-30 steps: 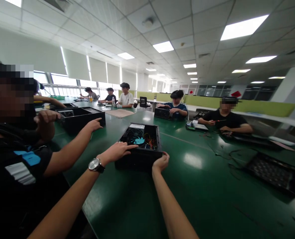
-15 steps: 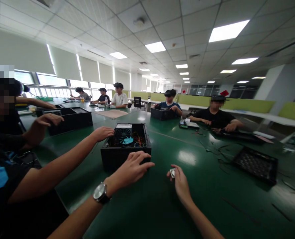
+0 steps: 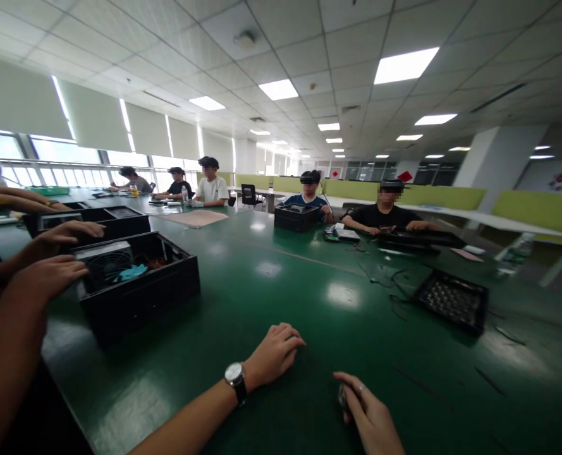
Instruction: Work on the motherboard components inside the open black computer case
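My left hand (image 3: 275, 355), with a wristwatch (image 3: 234, 374) on the wrist, is low over the green table (image 3: 243, 297). Its fingers are loosely bent and apart from the thumb, and nothing shows in them. To its right, my right hand (image 3: 368, 411) wears a ring and is closed on a small silvery piece (image 3: 342, 395), mostly hidden by the fingers. Farther left, clear of both my hands, an opened black computer case (image 3: 143, 297) shows a turquoise fan (image 3: 131, 272) and coloured wires. A neighbour's hands (image 3: 48, 275) are at its left edge.
A black perforated panel (image 3: 451, 300) lies at right, near loose dark cables (image 3: 397, 306) and strips. Across the table, people sit with another computer case (image 3: 294, 217) and dark parts. A plastic bottle (image 3: 516, 253) stands at far right.
The case has shifted left in view, away from my left hand, with the neighbour's hands on it. Both my hands sit lower in view. The view has turned right.
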Available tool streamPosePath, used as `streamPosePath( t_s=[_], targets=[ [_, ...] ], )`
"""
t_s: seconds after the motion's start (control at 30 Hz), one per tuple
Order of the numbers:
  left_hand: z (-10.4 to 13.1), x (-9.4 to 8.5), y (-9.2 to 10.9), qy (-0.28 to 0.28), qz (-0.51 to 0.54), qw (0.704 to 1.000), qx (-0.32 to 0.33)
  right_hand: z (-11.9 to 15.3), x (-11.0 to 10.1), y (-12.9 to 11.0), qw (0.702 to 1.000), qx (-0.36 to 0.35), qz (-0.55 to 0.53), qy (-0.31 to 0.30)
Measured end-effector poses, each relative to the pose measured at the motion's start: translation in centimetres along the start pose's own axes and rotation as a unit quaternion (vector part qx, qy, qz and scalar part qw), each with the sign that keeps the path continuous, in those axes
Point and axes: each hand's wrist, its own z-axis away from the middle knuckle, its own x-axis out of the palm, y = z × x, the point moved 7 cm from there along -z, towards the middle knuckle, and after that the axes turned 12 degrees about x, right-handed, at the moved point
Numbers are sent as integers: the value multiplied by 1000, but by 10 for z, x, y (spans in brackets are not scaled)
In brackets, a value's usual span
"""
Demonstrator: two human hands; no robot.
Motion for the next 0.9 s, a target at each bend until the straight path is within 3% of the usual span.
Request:
streamPosePath(
  t_s=[0.17,0.27,0.43,0.57,0.67,0.73,0.8,0.9],
  targets=[
    [-5,-16,-11,34,-76,996,5,12,0,-17,998,-46,30,25],
    [-41,-41,-41,23,-161,986,-24,16,0,-17,998,-45,35,38],
    [-123,-89,-95,28,-224,971,-82,12,2,0,997,-29,25,61],
    [-148,-97,-107,-12,-242,960,-142,18,-4,-3,991,-71,-17,115],
    [-139,-96,-97,-62,-241,953,-171,25,-14,-14,986,-103,-49,120],
    [-127,-97,-79,-89,-240,951,-176,26,-35,-16,982,-77,-75,152],
    [-108,-101,-49,-107,-238,949,-176,25,-70,-14,972,-21,-84,217],
    [-63,-114,18,-125,-221,953,-164,28,-129,-15,953,18,-56,299]
  ],
)
